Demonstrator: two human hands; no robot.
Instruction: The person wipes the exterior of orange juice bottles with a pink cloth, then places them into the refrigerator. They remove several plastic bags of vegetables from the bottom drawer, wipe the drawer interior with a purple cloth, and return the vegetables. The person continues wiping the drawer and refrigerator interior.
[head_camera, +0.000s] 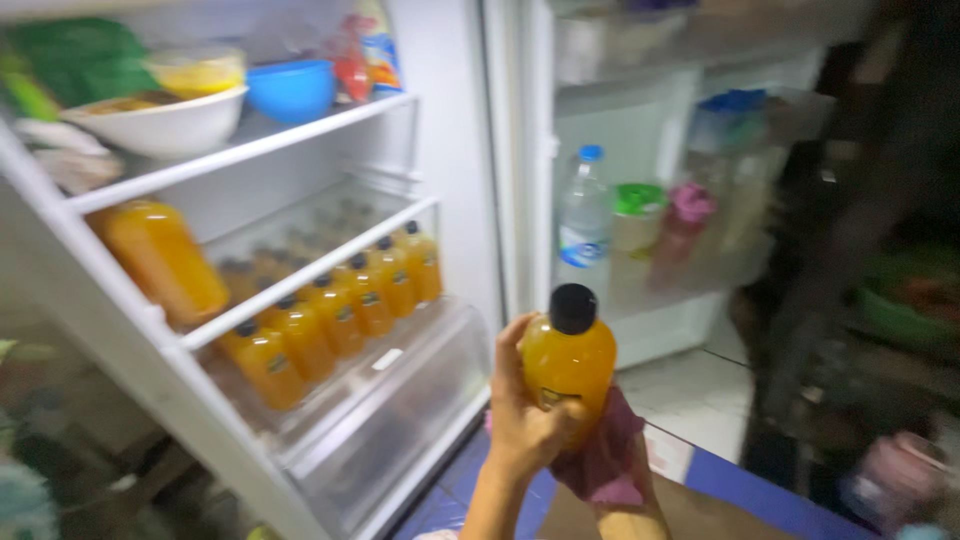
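Observation:
My left hand (522, 418) grips an orange juice bottle (570, 362) with a black cap, holding it upright in front of the open fridge. My right hand (630, 517) is mostly hidden under a pink cloth (608, 455), which it presses against the bottle's lower right side. A row of several matching orange bottles (335, 312) stands on the fridge's lower shelf, to the left of my hands.
The upper shelf holds a white bowl (165, 122), a blue bowl (291, 88) and a large orange container (165, 260) below. The door rack (690, 290) carries a clear water bottle (585, 215) and other bottles. A clear crisper drawer (400, 420) sits at the bottom.

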